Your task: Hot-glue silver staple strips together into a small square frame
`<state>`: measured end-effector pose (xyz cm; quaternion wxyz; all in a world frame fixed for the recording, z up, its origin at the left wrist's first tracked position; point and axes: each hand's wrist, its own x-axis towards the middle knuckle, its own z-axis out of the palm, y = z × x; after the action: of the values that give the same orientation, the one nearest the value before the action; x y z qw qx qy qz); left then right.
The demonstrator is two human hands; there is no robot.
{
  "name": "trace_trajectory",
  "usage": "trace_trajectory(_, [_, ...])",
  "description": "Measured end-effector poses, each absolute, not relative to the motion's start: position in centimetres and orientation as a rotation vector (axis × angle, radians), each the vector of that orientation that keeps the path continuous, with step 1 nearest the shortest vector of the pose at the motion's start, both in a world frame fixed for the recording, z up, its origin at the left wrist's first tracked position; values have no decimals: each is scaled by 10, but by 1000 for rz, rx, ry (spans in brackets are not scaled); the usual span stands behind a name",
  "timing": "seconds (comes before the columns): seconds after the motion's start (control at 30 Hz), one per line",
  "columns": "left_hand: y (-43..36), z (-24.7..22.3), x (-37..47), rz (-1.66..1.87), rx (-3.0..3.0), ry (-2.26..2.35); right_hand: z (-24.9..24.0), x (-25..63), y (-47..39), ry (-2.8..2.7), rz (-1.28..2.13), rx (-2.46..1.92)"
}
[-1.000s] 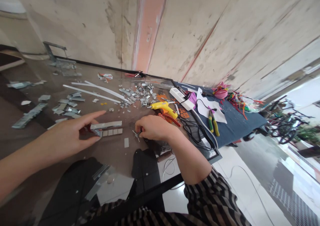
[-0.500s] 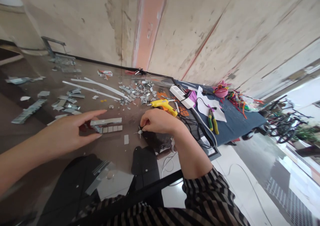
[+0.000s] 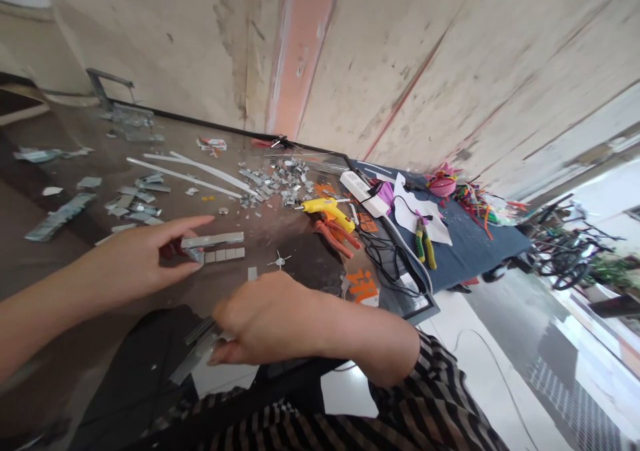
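My left hand grips the left end of a silvery strip piece between thumb and fingers. A row of small grey squares runs beside that strip, also reaching to my fingertips. My right hand is low over the dark glossy table, fingers curled near clear flat strips; whether it holds anything is hidden. Just beyond its knuckles lie a small grey rectangle and a little star-shaped piece.
Behind my hands are scattered silver pieces and long white strips. To the right lie a yellow glue gun, orange-handled pliers, a white power strip, black cables and green-handled pliers.
My right hand has left the star-shaped piece and moved toward me and left, over the clear strips. The orange-handled pliers have come into fuller view. My left hand keeps its grip.
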<state>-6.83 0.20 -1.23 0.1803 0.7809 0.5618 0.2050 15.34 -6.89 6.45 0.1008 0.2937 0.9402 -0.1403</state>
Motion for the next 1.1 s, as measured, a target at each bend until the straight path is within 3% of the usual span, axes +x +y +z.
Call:
trace_trajectory(0.47, [-1, -14, -69, 721, 2181, 1538, 56, 148, -67, 2711, -489, 1017])
trace_trajectory(1.1, [-13, 0, -62, 1007, 2325, 1408, 71, 150, -66, 2642, -533, 896])
